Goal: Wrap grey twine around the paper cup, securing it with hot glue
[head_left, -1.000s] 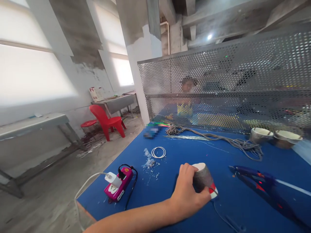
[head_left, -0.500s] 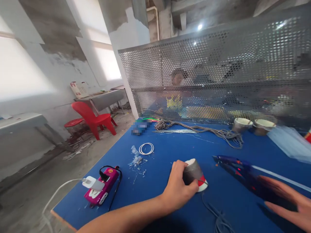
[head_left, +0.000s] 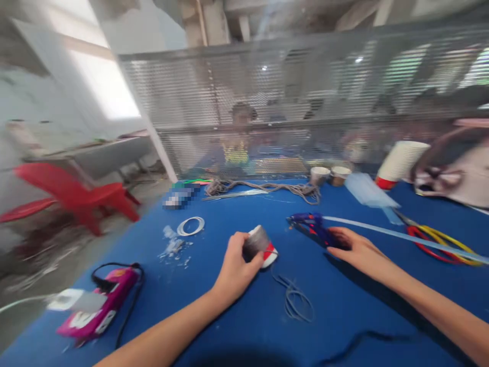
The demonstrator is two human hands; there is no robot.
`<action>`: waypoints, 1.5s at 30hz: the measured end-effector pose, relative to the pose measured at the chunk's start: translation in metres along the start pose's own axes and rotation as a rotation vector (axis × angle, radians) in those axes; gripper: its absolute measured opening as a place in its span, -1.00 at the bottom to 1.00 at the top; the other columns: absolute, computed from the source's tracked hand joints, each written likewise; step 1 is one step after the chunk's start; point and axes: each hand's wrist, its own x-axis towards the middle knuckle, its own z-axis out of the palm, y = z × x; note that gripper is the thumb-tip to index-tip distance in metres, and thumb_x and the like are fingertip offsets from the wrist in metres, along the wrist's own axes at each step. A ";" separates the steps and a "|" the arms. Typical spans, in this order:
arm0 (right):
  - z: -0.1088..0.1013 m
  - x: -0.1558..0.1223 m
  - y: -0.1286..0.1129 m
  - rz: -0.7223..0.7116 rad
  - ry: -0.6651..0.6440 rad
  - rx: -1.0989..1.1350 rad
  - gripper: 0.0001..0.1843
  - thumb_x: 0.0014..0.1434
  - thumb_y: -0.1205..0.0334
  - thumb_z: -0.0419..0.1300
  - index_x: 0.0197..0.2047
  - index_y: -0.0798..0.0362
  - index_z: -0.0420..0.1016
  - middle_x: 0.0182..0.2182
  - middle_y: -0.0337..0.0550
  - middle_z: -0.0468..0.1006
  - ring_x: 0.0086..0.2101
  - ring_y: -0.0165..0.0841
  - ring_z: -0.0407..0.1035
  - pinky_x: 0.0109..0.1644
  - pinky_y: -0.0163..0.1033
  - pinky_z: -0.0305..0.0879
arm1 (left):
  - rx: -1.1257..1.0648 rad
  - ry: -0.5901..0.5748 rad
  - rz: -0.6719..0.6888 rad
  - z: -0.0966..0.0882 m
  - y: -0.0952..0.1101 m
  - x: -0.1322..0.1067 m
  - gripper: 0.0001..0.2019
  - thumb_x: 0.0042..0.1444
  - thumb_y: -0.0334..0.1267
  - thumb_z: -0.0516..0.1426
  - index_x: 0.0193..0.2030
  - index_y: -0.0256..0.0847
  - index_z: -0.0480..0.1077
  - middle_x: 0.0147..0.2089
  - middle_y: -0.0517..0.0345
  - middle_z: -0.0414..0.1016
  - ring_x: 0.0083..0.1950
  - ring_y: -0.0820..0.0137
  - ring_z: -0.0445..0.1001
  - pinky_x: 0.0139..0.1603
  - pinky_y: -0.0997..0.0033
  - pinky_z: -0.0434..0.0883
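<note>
Cup [head_left: 257, 242] is on the blue table [head_left: 244, 318], in the grasp of the left hand [head_left: 236, 266], and from this cup I give the other places. Its body is grey, with red and white at the wide end. Its long axis is tilted in the view: the narrow end points up and a little to the left, the wide end is low and to the right (if that end rests fully on the table, I cannot tell). The left hand is directly at the left of the cup, curled around it, with the thumb on the near side.

To the right of the cup and slightly farther away is the gun [head_left: 310, 221], its nozzle turned left, toward the cup's side, with a gap between them. The right hand [head_left: 355, 248] is farther to the right, so the left one is nearer. Its thumb and fingers are partly spread, on both sides of the gun's handle; blur hides whether they grip.

Loose cord [head_left: 293, 293] lies near right of the cup, and the white ring [head_left: 179, 227] lies far left of it.
</note>
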 end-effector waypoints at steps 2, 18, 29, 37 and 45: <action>-0.001 -0.001 -0.011 0.044 -0.040 0.028 -0.50 -0.01 0.22 0.21 0.04 0.11 0.37 0.01 0.09 0.52 -0.02 -0.15 0.45 0.12 0.03 0.34 | 0.009 0.000 0.005 -0.002 -0.001 0.003 -0.80 -0.03 -0.21 0.08 -0.23 -0.19 0.27 -0.26 0.11 0.37 -0.22 0.28 0.35 -0.14 0.22 0.32; 0.015 0.026 -0.043 0.050 -0.017 -0.055 -0.60 0.02 0.14 0.23 -0.08 0.15 0.47 -0.12 0.06 0.56 -0.13 -0.14 0.43 -0.05 -0.13 0.30 | -0.017 0.063 0.048 -0.010 0.001 0.010 -0.76 -0.08 -0.11 0.15 -0.29 -0.16 0.29 -0.37 0.19 0.37 -0.36 0.33 0.37 -0.28 0.31 0.36; 0.000 -0.008 -0.068 -0.008 -0.047 0.217 -0.74 0.05 0.34 0.08 -0.18 0.09 0.47 -0.53 -0.26 0.53 -0.51 -0.39 0.40 -0.37 -0.31 0.30 | 0.014 0.036 0.115 -0.017 0.001 0.002 -0.84 0.00 -0.17 0.12 -0.31 -0.14 0.24 -0.38 0.23 0.29 -0.36 0.39 0.33 -0.29 0.38 0.34; 0.009 -0.050 -0.092 -0.035 -0.271 0.361 -0.83 0.11 0.13 0.13 -0.34 0.06 0.43 -0.55 -0.28 0.48 -0.52 -0.41 0.37 -0.42 -0.33 0.26 | 0.048 0.086 0.197 -0.017 -0.007 -0.001 -0.83 0.02 -0.18 0.13 -0.30 -0.13 0.22 -0.35 0.22 0.24 -0.34 0.39 0.27 -0.30 0.39 0.29; 0.020 -0.055 -0.092 -0.226 -0.183 0.231 -0.74 0.13 0.06 0.16 -0.43 0.07 0.34 -0.56 -0.30 0.36 -0.55 -0.49 0.19 -0.47 -0.39 0.10 | 0.068 0.085 0.299 -0.018 -0.006 -0.004 -0.88 0.06 -0.25 0.12 -0.30 -0.13 0.21 -0.33 0.18 0.24 -0.31 0.37 0.26 -0.29 0.36 0.29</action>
